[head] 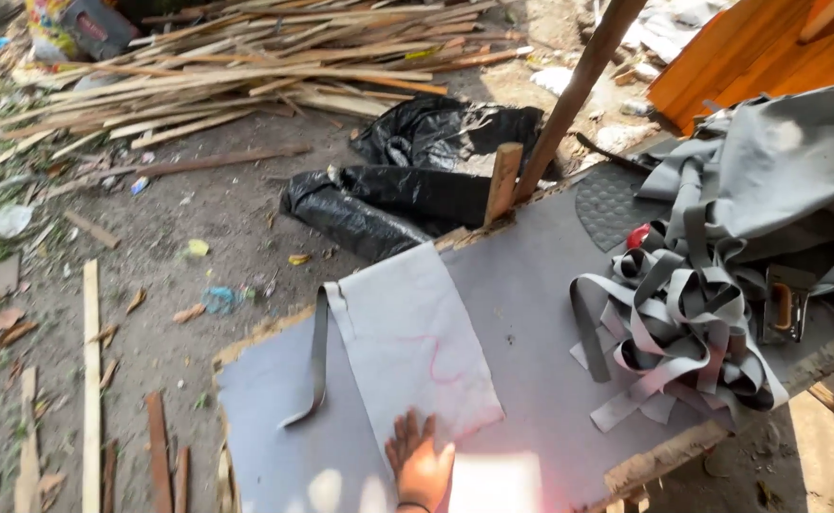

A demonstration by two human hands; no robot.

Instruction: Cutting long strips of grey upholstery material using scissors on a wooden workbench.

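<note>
**Hand flat on the sheet's near end**

One hand [421,465], side unclear, presses the pale sheet [415,342] onto the counter [531,313], fingers spread apart. The sheet's long axis runs away from the fingers. A grey strip [317,356] lies along its left edge.

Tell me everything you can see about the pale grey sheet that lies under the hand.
The pale grey sheet looks like thin fabric or leatherette, roughly rectangular, lying flat and slightly askew on the darker grey table top. Faint pink curved lines are drawn on it. A dark grey strip runs along its left edge and curls away below. One hand, which side I cannot tell, presses flat on its near end. Sunlight patches fall beside it.
</note>
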